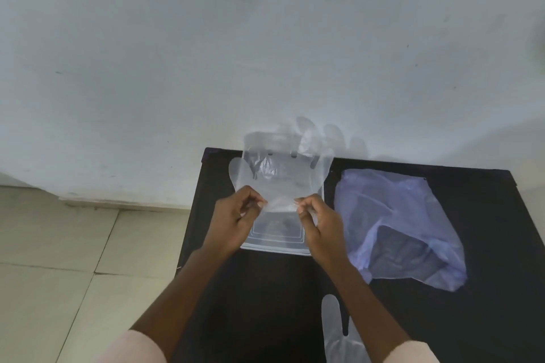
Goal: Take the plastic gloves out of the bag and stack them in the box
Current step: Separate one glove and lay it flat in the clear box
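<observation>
A clear plastic glove (pixel 283 180) is spread flat above the transparent box (pixel 277 240) on the black table, its fingers pointing away toward the wall. My left hand (pixel 237 216) pinches the glove's cuff at its left corner. My right hand (pixel 317 221) pinches the cuff at its right corner. The thin bluish plastic bag (pixel 404 224) lies crumpled to the right of the box. A second clear glove (pixel 339 333) lies on the table's near edge, between my forearms and partly under the right one.
The black table (pixel 486 318) stands against a pale wall (pixel 265 38). Tiled floor (pixel 73 259) shows to the left of the table.
</observation>
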### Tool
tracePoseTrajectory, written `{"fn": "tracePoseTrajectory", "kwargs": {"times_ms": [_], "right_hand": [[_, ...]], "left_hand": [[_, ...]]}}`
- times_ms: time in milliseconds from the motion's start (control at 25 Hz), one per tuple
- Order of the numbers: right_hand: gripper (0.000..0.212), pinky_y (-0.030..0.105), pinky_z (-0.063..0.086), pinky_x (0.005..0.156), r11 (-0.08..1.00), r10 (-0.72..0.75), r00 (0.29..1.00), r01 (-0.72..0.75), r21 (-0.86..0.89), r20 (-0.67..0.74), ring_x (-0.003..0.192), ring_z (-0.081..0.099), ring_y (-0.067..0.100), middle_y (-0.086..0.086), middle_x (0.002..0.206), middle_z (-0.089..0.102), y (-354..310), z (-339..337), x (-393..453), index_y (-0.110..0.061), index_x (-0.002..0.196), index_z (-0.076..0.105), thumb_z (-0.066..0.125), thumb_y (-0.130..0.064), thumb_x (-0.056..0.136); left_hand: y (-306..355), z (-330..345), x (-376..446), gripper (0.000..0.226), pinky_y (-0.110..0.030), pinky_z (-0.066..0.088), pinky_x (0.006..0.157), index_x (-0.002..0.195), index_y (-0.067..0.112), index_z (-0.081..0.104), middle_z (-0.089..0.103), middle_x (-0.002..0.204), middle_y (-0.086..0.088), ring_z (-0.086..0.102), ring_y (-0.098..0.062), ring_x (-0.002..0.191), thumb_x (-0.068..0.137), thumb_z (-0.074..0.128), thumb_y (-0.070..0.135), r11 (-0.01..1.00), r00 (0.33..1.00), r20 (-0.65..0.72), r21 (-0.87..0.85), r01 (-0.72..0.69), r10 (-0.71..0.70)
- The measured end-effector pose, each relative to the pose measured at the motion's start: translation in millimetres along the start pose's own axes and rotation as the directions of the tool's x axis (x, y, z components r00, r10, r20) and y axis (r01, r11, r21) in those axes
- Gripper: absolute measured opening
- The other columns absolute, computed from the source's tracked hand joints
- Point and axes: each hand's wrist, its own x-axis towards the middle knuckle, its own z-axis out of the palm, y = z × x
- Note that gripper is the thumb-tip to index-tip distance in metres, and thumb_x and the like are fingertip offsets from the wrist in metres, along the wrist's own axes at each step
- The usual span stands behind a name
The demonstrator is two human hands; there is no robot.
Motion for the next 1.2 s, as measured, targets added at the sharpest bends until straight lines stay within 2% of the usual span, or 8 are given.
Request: {"fn": "tracePoseTrajectory", "kwargs": {"times_ms": [80, 240, 360, 560, 800, 960, 1120, 1200], "right_hand": [[0.017, 0.014, 0.050, 0.073, 0.988, -0.018, 0.997, 0.028, -0.151, 0.069, 0.079, 0.064, 0.011, 0.001, 0.093, 0.070, 0.8, 2.0, -0.4, -0.016, 0.097, 0.059, 0.047, -0.029, 0.096], [0.020, 0.021, 0.050, 0.064, 0.904, -0.095, 0.980, 0.158, -0.397, 0.174, 0.066, 0.058, 0.013, 0.007, 0.083, 0.068, -6.8, 2.0, 3.3, -0.012, 0.096, 0.057, 0.044, -0.026, 0.095], [0.020, 0.026, 0.054, 0.070, 0.822, -0.091, 0.949, 0.243, -0.515, 0.303, 0.074, 0.063, 0.019, 0.010, 0.093, 0.069, -13.6, -2.7, 5.0, -0.010, 0.108, 0.057, 0.047, -0.023, 0.097], [0.030, 0.033, 0.050, 0.096, 0.746, 0.073, 0.876, 0.269, -0.609, 0.476, 0.104, 0.062, 0.024, 0.009, 0.123, 0.063, -27.6, -7.1, 14.9, -0.014, 0.126, 0.048, 0.046, -0.024, 0.098], [0.031, 0.033, 0.047, 0.097, 0.680, 0.196, 0.780, 0.329, -0.656, 0.595, 0.102, 0.063, 0.024, 0.009, 0.120, 0.063, -30.2, -6.6, 21.7, -0.014, 0.126, 0.048, 0.052, -0.023, 0.096], [0.037, 0.038, 0.040, 0.106, 0.636, 0.330, 0.643, 0.390, -0.666, 0.691, 0.116, 0.057, 0.029, 0.009, 0.132, 0.057, -25.1, -6.7, 29.4, -0.014, 0.129, 0.050, 0.058, -0.019, 0.093], [0.043, 0.039, 0.040, 0.105, 0.560, 0.339, 0.566, 0.521, -0.645, 0.751, 0.116, 0.056, 0.029, 0.011, 0.133, 0.058, -24.1, -4.9, 40.4, -0.014, 0.132, 0.052, 0.061, -0.014, 0.090], [0.043, 0.042, 0.035, 0.109, 0.514, 0.344, 0.538, 0.578, -0.634, 0.770, 0.119, 0.053, 0.031, 0.011, 0.134, 0.057, -22.3, -4.2, 45.1, -0.015, 0.133, 0.051, 0.061, -0.013, 0.090]], "left_hand": [[-7.1, 2.2, -1.1, 0.007, -0.038, 0.058, 0.086, 0.095, 0.011, 0.065, 0.073, 0.093, -0.004, 0.069, -0.018, 0.088, 0.093, 0.060, 0.016, 0.989, 0.997, 0.074, 0.149, 0.005, -0.016], [-8.0, 1.6, -1.7, 0.009, -0.033, 0.058, 0.085, 0.100, 0.014, 0.062, 0.073, 0.098, -0.005, 0.069, -0.019, 0.084, 0.095, 0.057, 0.020, 0.933, 0.984, 0.176, 0.347, -0.100, 0.039], [-6.1, -2.1, -1.4, 0.014, -0.030, 0.056, 0.087, 0.104, 0.014, 0.062, 0.072, 0.104, -0.006, 0.067, -0.020, 0.086, 0.096, 0.054, 0.021, 0.884, 0.956, 0.292, 0.438, -0.161, 0.029], [-1.8, -5.1, 9.7, 0.017, -0.030, 0.052, 0.091, 0.108, 0.015, 0.063, 0.070, 0.111, -0.006, 0.065, -0.020, 0.094, 0.097, 0.051, 0.020, 0.808, 0.895, 0.443, 0.543, -0.227, -0.046], [-0.9, 2.8, 17.7, 0.021, -0.033, 0.050, 0.096, 0.113, 0.019, 0.064, 0.071, 0.109, -0.006, 0.065, -0.020, 0.094, 0.097, 0.051, 0.025, 0.679, 0.794, 0.571, 0.668, -0.305, -0.206], [-2.0, 3.5, 24.3, 0.032, -0.039, 0.039, 0.106, 0.125, 0.021, 0.062, 0.066, 0.126, -0.004, 0.061, -0.023, 0.113, 0.098, 0.047, 0.026, 0.618, 0.708, 0.656, 0.677, -0.399, -0.262], [-4.0, 4.1, 32.3, 0.036, -0.041, 0.036, 0.110, 0.130, 0.020, 0.060, 0.061, 0.136, -0.003, 0.055, -0.024, 0.123, 0.097, 0.048, 0.026, 0.592, 0.646, 0.704, 0.665, -0.455, -0.293], [-5.4, 4.0, 35.0, 0.037, -0.043, 0.038, 0.109, 0.129, 0.018, 0.061, 0.061, 0.135, -0.004, 0.055, -0.025, 0.122, 0.096, 0.048, 0.026, 0.561, 0.623, 0.721, 0.664, -0.495, -0.304]]}}
